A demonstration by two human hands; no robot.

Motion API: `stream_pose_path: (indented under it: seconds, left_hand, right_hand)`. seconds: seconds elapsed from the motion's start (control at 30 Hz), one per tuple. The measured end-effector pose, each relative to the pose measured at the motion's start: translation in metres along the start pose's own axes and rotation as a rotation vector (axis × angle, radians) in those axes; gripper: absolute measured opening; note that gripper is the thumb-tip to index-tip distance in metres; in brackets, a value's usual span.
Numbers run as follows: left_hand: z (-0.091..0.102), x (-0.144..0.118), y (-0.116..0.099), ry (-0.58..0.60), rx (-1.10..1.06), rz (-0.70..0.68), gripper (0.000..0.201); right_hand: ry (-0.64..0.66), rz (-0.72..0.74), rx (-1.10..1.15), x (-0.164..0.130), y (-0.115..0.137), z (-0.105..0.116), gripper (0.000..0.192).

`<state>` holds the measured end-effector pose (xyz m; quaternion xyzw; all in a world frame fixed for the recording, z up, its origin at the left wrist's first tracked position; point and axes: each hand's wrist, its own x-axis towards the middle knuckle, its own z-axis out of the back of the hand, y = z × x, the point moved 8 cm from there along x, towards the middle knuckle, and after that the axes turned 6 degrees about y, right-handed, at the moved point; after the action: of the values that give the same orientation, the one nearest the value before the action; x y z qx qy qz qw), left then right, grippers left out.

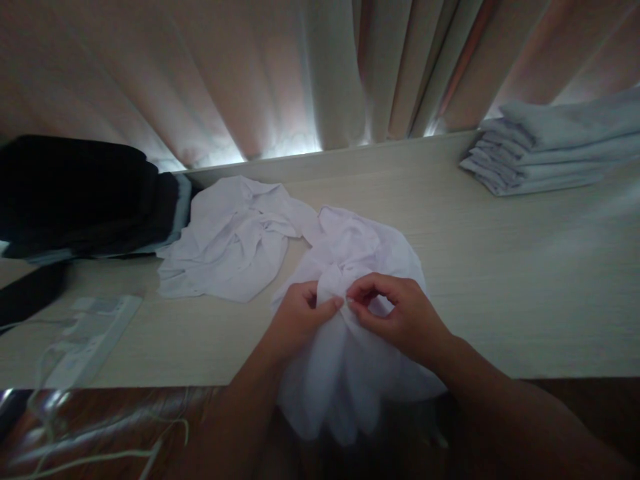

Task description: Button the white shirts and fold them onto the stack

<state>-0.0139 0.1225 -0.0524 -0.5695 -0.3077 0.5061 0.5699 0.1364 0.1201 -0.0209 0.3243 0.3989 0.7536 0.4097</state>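
A white cloth garment (345,360) is gathered up in front of me, partly lying on the light wooden table (500,280) and partly hanging over its front edge. My left hand (303,313) is closed on a fold of it, the thumb pressed on top. Just to the right, my right hand (400,307) pinches at the same spot with thumb and index finger. Whether a small button or only fabric sits in that pinch is too small to make out. Beside it on the left lies a second crumpled white garment (235,240).
Dark folded clothes (85,193) are piled at the left. A white power strip (95,340) with plugs and cables lies near the front left edge. Folded pale garments (550,147) are stacked at the back right. Curtains (250,73) hang behind the table.
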Motion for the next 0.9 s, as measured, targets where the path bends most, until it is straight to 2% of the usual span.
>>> stream_pose_path:
  seconds: [0.13, 0.27, 0.33, 0.6, 0.77, 0.9]
  left_hand:
    - [0.001, 0.001, 0.002, -0.007, 0.024, -0.024, 0.026]
    - [0.000, 0.000, 0.000, -0.019, -0.025, -0.037, 0.029]
    - [0.001, -0.001, -0.001, -0.038, -0.050, -0.020, 0.030]
    - [0.000, -0.003, 0.000, 0.051, -0.113, 0.019, 0.030]
    - [0.001, -0.003, 0.007, 0.057, -0.198, 0.068, 0.036]
    - [-0.002, -0.003, 0.011, 0.083, -0.259, 0.091, 0.039]
  right_hand:
    - [-0.004, -0.091, 0.268, 0.002, -0.017, -0.007, 0.009]
    - [0.024, -0.190, 0.556, 0.004, -0.032, -0.015, 0.018]
    - [0.040, -0.231, 0.631, 0.004, -0.037, -0.016, 0.022]
    - [0.123, -0.273, 0.721, 0.001, -0.032, -0.019, 0.032]
    - [0.362, -0.294, 0.559, -0.001, -0.032, -0.035, 0.017]
    - [0.389, -0.289, 0.541, -0.003, -0.032, -0.039, 0.016]
